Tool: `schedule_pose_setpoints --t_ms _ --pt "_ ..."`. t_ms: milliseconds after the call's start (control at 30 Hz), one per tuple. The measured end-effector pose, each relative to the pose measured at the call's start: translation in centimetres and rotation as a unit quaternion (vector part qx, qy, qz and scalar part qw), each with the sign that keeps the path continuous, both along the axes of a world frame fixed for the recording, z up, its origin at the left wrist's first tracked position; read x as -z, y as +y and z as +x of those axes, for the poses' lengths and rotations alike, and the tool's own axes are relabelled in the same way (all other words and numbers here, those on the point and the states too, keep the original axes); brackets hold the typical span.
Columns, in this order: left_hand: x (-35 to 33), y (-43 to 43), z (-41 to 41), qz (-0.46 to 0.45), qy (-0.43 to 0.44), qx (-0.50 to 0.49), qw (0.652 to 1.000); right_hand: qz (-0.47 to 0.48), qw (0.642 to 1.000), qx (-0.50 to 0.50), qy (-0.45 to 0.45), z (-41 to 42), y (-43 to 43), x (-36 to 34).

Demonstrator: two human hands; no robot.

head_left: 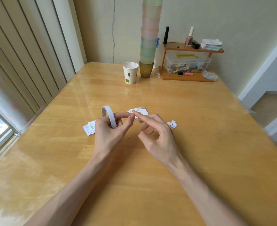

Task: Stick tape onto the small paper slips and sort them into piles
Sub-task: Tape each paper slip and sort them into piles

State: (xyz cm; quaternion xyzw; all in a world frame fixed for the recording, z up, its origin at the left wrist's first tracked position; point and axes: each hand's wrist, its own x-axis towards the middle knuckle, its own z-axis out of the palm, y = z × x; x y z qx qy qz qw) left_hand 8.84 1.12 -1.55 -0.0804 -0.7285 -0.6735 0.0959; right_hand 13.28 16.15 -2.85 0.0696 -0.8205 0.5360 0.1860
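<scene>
Piles of printed slips [89,128] lie beside and beyond the left hand [108,134], which grips the tape roll [109,116]; sorting looks partly done. The right hand [157,136] holds nothing, its forefinger touching the left fingertip.

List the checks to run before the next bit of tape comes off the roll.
1. Grip: the left hand holds the tape roll: ok.
2. Free: the right hand has nothing seen in it: ok.
3. Loose tape end lifted: cannot tell, too small to see.
4. Supply: printed slips lie beside the left hand: ok.
5. Sorting: the far pile and white scraps lie apart on the table: ok.
</scene>
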Motion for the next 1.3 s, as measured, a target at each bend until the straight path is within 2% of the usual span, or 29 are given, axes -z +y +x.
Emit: schedule_pose_setpoints --t_ms 433,733,933,1300 --pt "0.11 -0.17 -0.07 0.021 0.025 0.014 0.999 0.019 1.000 0.005 0.016 -0.16 0.35 0.03" --pt "0.44 -0.15 -0.31 0.018 -0.019 0.019 0.999 0.030 0.999 0.014 0.014 -0.21 0.44 0.24" --pt "0.38 -0.29 -0.44 0.049 -0.056 0.029 0.997 0.035 0.999 0.012 0.020 -0.15 0.33 0.02" --pt "-0.30 -0.30 -0.27 0.046 -0.046 0.038 0.997 0.010 1.000 0.005 0.000 -0.10 0.39 -0.09"
